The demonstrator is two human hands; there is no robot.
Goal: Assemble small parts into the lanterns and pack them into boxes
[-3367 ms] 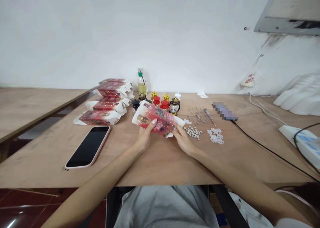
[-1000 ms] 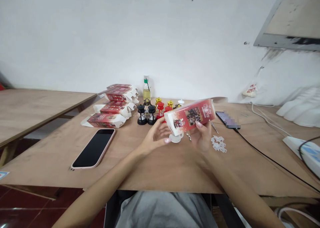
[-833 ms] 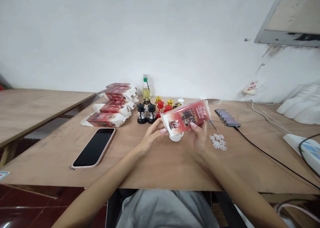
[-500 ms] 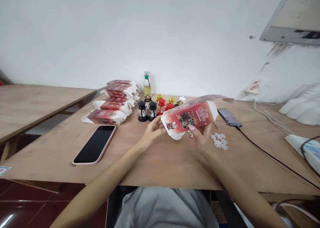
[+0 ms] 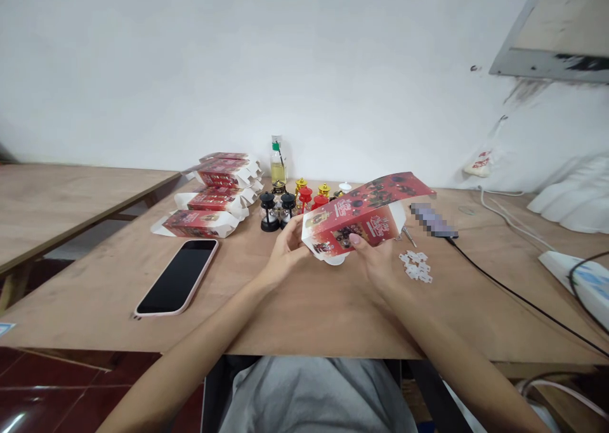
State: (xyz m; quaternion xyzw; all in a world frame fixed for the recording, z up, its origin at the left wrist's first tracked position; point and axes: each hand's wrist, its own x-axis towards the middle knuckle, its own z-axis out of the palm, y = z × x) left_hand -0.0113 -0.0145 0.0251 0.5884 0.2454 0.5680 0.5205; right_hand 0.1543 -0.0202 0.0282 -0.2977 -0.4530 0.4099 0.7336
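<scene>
Left grip (image 5: 289,246) is clamped on the left end of 1 red printed box (image 5: 354,211), fingers partly hidden behind it. Right grip (image 5: 378,258) is clamped on the same box towards its right end, thumb flat on the front face. The box is tilted between the 2 grips, above the counter (image 5: 295,322), with 1 long panel slanting up beyond the right grip. A white round piece (image 5: 334,260) shows below the box, between the grips, partly hidden. Beyond the left grip stand 2 black lanterns (image 5: 268,212). Left of the left grip: cartons (image 5: 200,224) and 1 pink-cased phone (image 5: 178,277). Right of the right grip: loose white tabs (image 5: 415,267).
</scene>
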